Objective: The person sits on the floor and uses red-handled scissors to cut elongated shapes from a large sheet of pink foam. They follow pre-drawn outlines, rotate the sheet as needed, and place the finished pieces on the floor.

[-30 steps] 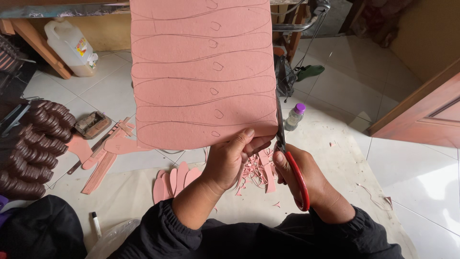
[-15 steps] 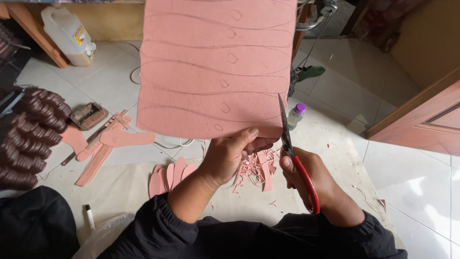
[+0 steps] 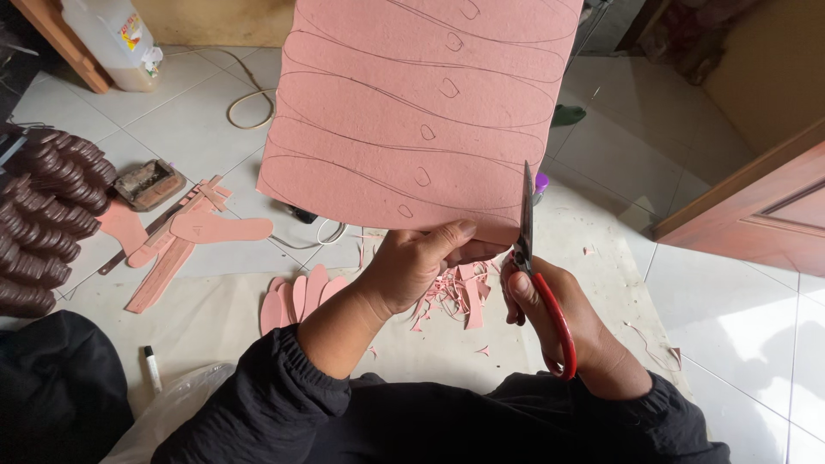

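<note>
Pale tiled floor (image 3: 730,215), wooden door (image 3: 765,206)

The left hand (image 3: 412,266) grips the lower edge of the sheet (image 3: 421,112) held above the floor (image 3: 730,283), the scissors (image 3: 537,266) in the right hand (image 3: 559,322) at its right edge, scraps (image 3: 451,296) below, cut strips (image 3: 296,296) left, a jug (image 3: 112,39) far left.

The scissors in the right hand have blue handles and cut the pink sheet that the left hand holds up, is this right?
Not quite: the head view shows the scissors have red handles. The right hand works them at the pink sheet, which the left hand holds up.
</note>
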`<action>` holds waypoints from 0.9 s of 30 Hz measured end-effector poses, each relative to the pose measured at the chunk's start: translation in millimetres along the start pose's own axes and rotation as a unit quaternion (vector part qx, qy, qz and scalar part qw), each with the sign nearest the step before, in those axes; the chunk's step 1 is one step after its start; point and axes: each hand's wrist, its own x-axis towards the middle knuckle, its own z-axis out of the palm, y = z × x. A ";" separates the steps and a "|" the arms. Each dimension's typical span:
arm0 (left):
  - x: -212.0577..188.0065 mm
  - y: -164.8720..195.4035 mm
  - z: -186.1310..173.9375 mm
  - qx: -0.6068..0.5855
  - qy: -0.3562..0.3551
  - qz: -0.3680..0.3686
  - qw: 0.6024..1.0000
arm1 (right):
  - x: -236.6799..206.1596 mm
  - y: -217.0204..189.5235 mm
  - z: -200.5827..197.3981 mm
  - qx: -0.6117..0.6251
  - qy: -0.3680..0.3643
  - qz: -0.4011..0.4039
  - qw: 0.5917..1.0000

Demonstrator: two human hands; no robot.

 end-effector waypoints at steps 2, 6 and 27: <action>0.0 -0.5 -0.4 0.000 0.005 -0.001 1.000 | -0.9 -0.9 -1.5 -0.008 -0.001 0.005 1.000; 0.0 -0.1 -2.4 0.011 0.003 0.001 1.000 | -2.3 -0.5 -5.0 -0.038 0.003 0.022 0.999; -2.1 4.7 -16.8 0.038 -0.044 -0.070 0.996 | -2.3 4.7 -17.4 -0.155 -0.071 0.095 0.981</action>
